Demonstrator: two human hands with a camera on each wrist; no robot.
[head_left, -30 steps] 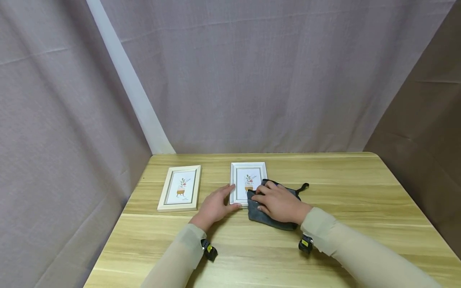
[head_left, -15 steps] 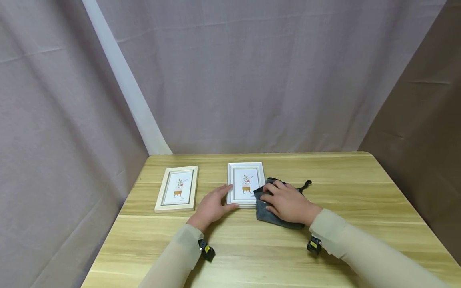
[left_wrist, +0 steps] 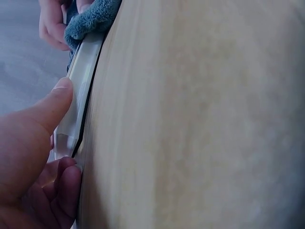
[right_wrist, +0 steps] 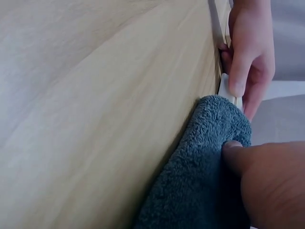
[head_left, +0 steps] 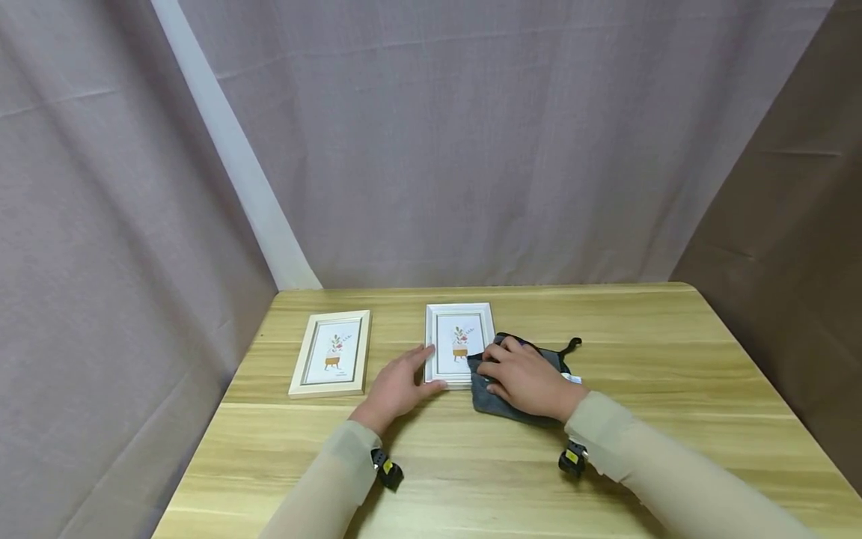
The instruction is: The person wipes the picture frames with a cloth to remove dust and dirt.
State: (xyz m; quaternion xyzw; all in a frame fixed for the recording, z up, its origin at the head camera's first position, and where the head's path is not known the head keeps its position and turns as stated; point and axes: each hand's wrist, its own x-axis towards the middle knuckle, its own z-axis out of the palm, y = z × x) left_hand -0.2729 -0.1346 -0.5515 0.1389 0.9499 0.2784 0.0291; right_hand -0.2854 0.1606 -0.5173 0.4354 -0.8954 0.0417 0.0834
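In the head view a white picture frame [head_left: 459, 380] with a plant picture lies flat on the wooden table. My left hand [head_left: 393, 385] grips its lower left corner, thumb along the near edge and fingers at the left side. A dark grey-blue fluffy cloth [head_left: 488, 400] with black trim covers the frame's lower right corner. Over it, my right hand [head_left: 528, 378] holds the cloth with bent fingers and presses it down. The right wrist view shows the right thumb [right_wrist: 233, 148] on the cloth's pile; the other right fingers are out of sight there.
A cream picture frame [head_left: 364, 352] with a similar picture lies to the left. The cloth's black loop [head_left: 572, 344] and a white label [head_left: 571, 379] stick out to the right. Grey curtains [head_left: 431, 150] hang behind the wooden table [head_left: 646, 359].
My right hand slid right with the cloth, then slightly back left over the white frame's lower right corner. The cloth's white label came into view. My left hand stays at its corner.
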